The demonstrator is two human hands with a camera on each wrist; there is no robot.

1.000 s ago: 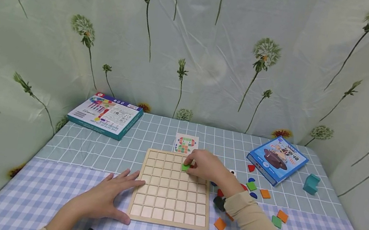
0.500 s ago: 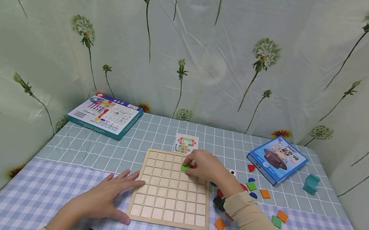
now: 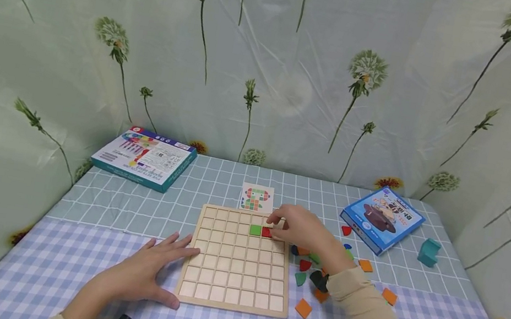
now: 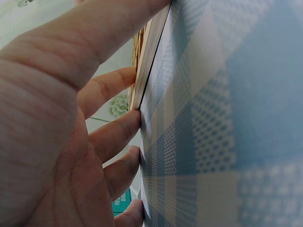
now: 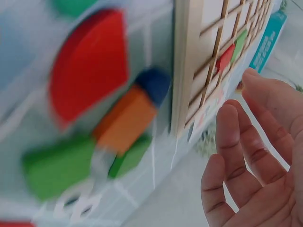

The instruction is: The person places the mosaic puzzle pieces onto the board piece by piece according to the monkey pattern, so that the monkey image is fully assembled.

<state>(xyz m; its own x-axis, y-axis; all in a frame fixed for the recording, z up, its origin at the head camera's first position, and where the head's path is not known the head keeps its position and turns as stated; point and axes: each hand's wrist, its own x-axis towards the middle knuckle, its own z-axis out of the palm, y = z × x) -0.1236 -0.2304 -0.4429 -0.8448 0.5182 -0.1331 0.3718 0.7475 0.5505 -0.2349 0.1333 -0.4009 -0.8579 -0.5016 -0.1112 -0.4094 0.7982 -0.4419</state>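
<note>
A wooden grid board [image 3: 239,264] lies flat on the table. In its second row from the back sit a green square tile [image 3: 255,230] and, just right of it, a red tile [image 3: 266,232]. My right hand [image 3: 303,229] is over the back right part of the board, partly covering the red tile. The right wrist view shows the right hand's fingers [image 5: 229,130] loosely bent, with nothing between them. My left hand [image 3: 143,271] rests at the board's left edge, fingers spread. Its fingertips [image 4: 127,75] touch the board's side and the cloth.
Behind the board lies a pattern card [image 3: 256,197]. Loose pieces spread to the right, among them an orange square tile [image 3: 303,308] and a red piece [image 3: 305,265]. A blue box [image 3: 381,218], a teal block [image 3: 428,253] and a white-and-teal box [image 3: 145,157] stand farther back.
My right hand has let go of the green tile, which lies in the grid, and has shifted to the right, baring part of the red tile. The left hand has stayed in place.
</note>
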